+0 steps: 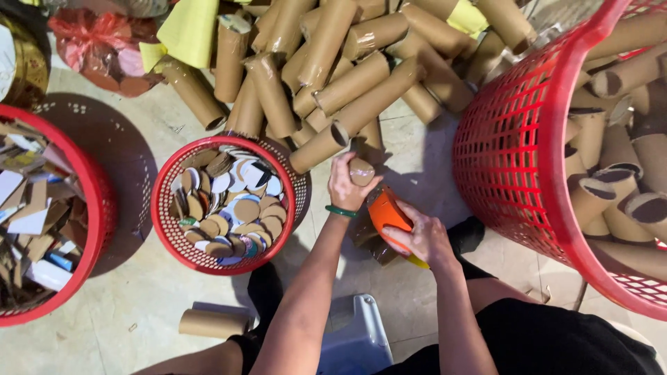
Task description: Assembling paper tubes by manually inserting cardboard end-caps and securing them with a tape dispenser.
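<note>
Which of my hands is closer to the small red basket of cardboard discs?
Left. Your left hand grips a cardboard tube right beside the small red basket; your right hand holds an orange tool farther away.

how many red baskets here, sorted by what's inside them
red basket of round card discs: 1
red basket of cardboard tubes: 1
red basket of flat card scraps: 1
total: 3

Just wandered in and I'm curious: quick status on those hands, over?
Left hand shut on cardboard tube, end up. Right hand shut on orange-handled tool beside it. Small red basket of cardboard discs left; nothing in between.
</note>
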